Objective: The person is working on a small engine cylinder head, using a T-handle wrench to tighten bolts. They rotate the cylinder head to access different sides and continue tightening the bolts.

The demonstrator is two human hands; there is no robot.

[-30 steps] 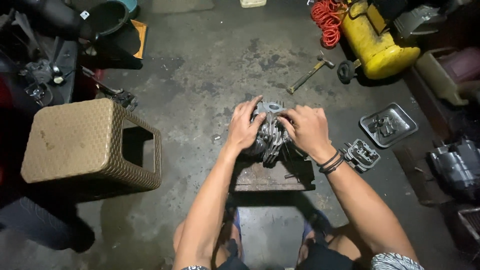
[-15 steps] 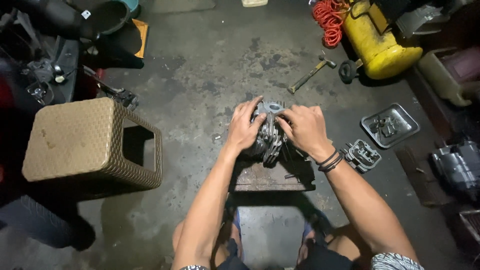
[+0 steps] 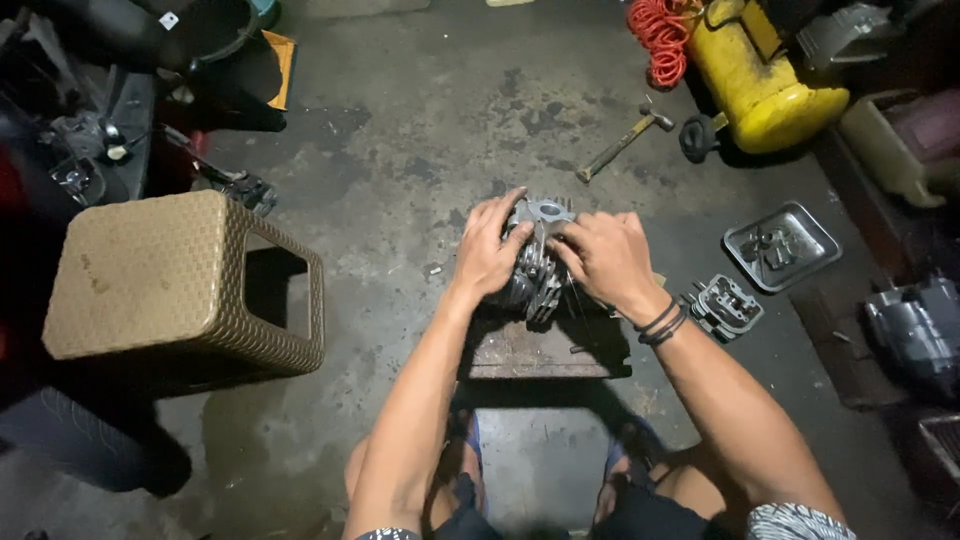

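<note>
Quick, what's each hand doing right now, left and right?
Left hand: closed around the left side of the grey finned metal engine part.
Right hand: closed over the same part's right side.

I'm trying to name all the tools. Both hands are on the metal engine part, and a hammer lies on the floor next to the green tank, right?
Nearly. The tank is yellow, not green, as the head view shows. The rest holds: both the left hand and the right hand are on the finned metal engine part, and the hammer lies on the floor beside the tank.

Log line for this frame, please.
left hand: grips finned engine part | right hand: on same part | part: rests on wooden block | hammer: floor
</note>
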